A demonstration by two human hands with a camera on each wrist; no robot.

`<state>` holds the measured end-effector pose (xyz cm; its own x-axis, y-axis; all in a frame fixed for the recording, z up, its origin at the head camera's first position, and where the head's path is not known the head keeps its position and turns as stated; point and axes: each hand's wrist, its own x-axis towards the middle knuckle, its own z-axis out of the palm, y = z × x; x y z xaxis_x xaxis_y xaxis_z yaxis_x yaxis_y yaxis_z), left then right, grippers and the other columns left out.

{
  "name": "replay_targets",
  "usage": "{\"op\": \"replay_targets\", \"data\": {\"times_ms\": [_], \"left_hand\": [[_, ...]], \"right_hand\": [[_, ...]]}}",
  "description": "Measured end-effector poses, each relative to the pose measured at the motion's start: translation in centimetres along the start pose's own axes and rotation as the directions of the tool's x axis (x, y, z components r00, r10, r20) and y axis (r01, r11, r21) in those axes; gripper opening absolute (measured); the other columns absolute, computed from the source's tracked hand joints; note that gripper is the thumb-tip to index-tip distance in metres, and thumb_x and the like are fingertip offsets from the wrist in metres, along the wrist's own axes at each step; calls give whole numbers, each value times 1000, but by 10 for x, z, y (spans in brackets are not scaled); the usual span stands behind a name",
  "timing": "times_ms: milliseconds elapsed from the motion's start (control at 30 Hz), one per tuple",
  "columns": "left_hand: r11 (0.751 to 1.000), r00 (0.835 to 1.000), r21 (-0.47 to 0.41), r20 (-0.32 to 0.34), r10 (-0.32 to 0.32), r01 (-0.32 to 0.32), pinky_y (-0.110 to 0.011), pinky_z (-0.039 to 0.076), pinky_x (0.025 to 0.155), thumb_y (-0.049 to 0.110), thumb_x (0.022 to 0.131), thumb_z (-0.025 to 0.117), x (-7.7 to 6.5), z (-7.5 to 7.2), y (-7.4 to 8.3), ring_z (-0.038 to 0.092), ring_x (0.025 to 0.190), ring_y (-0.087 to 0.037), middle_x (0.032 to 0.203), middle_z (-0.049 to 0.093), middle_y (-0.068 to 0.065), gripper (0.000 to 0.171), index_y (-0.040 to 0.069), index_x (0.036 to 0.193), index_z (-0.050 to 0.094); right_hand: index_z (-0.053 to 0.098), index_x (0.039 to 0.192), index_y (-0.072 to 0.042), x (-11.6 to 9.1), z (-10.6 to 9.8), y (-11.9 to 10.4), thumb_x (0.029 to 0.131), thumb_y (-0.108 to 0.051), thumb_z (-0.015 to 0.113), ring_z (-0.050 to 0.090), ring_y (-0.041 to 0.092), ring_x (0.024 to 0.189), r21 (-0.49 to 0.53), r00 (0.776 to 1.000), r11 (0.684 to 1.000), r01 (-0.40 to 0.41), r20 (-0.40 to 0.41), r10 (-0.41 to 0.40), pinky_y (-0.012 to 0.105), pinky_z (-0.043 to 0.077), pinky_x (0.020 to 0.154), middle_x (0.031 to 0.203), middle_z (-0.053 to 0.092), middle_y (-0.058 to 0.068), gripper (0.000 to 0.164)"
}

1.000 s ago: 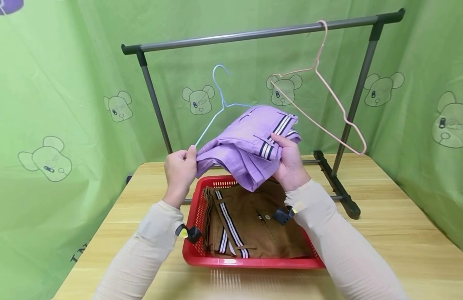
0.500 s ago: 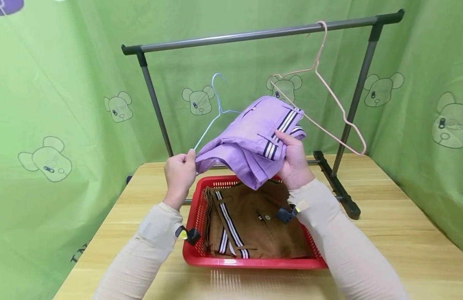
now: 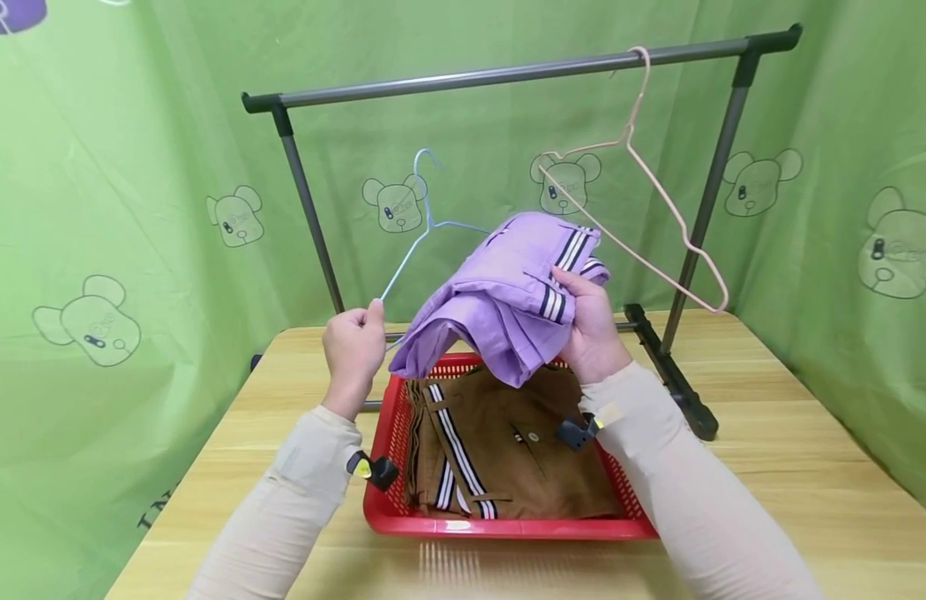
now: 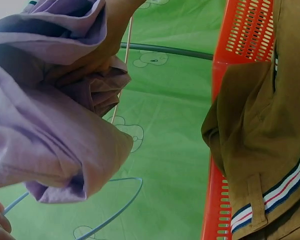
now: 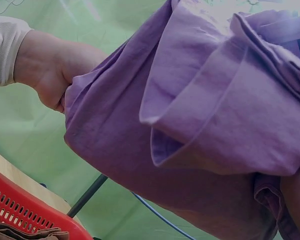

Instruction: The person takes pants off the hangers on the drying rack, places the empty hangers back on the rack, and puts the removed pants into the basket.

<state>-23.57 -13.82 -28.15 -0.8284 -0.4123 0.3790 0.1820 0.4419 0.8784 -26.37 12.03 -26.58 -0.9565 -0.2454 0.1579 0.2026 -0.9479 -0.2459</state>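
Note:
My left hand (image 3: 355, 350) grips the lower left corner of a light blue wire hanger (image 3: 429, 226), its hook pointing up. Purple trousers (image 3: 500, 283), with a navy-and-white striped waistband, hang bunched and folded across the hanger, hiding much of it. Held at the waistband, they are in my right hand (image 3: 592, 325), whose thumb lies on top; its other fingers are hidden by the cloth. A gap shows between my left hand and the trousers. In the left wrist view, the hanger's far end (image 4: 140, 185) sticks out past the purple cloth.
Below the hands stands a red basket (image 3: 508, 527) holding folded brown trousers (image 3: 575, 483) with a striped waistband. Behind it, a grey clothes rack (image 3: 463, 80) carries a pink hanger (image 3: 661, 190) on its right side. Everything stands on a wooden table (image 3: 230, 450), with green curtains around.
My left hand has drawn slightly left with the hanger, whose hook is lower and farther left. The trousers' left end has come away from that hand; my right hand has moved slightly right.

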Motion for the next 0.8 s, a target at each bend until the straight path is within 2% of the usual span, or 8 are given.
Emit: {"op": "replay_targets", "data": {"times_ms": [67, 167, 233, 267, 367, 533, 700, 800], "left_hand": [[1000, 1000, 3, -6, 0, 0, -31, 33, 51, 24, 94, 59, 0, 0, -1, 40, 51, -17, 45, 40, 4, 50, 18, 47, 44], [1000, 1000, 1, -6, -7, 7, -32, 33, 52, 25, 94, 60, 0, -1, -1, 41, 52, -18, 45, 41, 4, 50, 18, 47, 44], [1000, 1000, 1, -4, -12, 12, -32, 33, 52, 25, 94, 60, 0, -1, -1, 41, 52, -19, 45, 41, 3, 51, 18, 47, 44], [1000, 1000, 0, -4, -16, 16, -32, 33, 53, 26, 94, 60, 0, -1, -1, 41, 53, -19, 46, 41, 3, 51, 18, 47, 44], [1000, 1000, 0, -8, -22, 22, -32, 34, 53, 26, 94, 60, 0, -1, 0, 42, 52, -19, 46, 41, 3, 51, 18, 47, 44], [999, 999, -9, -10, -34, 34, -32, 35, 53, 27, 95, 59, 1, -3, 2, 43, 53, -18, 47, 43, 3, 49, 18, 48, 46], [999, 999, -11, -19, -44, 44, -32, 35, 53, 26, 95, 59, 2, -4, 4, 43, 54, -18, 48, 44, 2, 48, 17, 49, 48], [999, 999, -8, -28, -38, 38, -32, 35, 52, 26, 95, 60, 3, -4, 4, 44, 54, -18, 49, 46, 2, 48, 17, 49, 49]], "right_hand": [[42, 120, -1, -1, -1, 0, 80, 15, 63, 64, 29, 97, -14, 1000, 1000, -9, 3, 9, 34, 53, 87, 109, 61, 17, 48], [43, 120, -1, -2, -2, 1, 81, 14, 64, 64, 28, 96, -28, 1000, 999, -22, 4, 22, 34, 53, 86, 108, 61, 16, 47], [43, 120, -1, -2, -2, 2, 73, 14, 70, 65, 27, 95, -45, 1000, 999, -26, 7, 26, 34, 53, 85, 106, 62, 16, 56], [43, 120, -1, -3, -3, 2, 73, 14, 70, 65, 27, 95, -55, 1000, 998, -29, 10, 29, 34, 54, 84, 106, 62, 16, 57], [42, 120, -2, -3, -4, 3, 63, 13, 76, 65, 27, 94, -75, 999, 997, -29, 15, 30, 33, 54, 84, 105, 62, 16, 68], [39, 125, -3, -6, -4, 5, 55, 13, 80, 65, 28, 94, -68, 999, 997, -48, 2, 48, 33, 54, 85, 106, 61, 16, 83], [36, 126, -3, -7, -6, 7, 60, 14, 78, 66, 30, 94, -61, 997, 995, -78, 4, 78, 35, 54, 85, 107, 60, 17, 81], [37, 124, -2, -8, -7, 8, 74, 14, 70, 66, 30, 94, -64, 996, 994, -92, 14, 93, 36, 54, 85, 106, 61, 18, 62]]}}
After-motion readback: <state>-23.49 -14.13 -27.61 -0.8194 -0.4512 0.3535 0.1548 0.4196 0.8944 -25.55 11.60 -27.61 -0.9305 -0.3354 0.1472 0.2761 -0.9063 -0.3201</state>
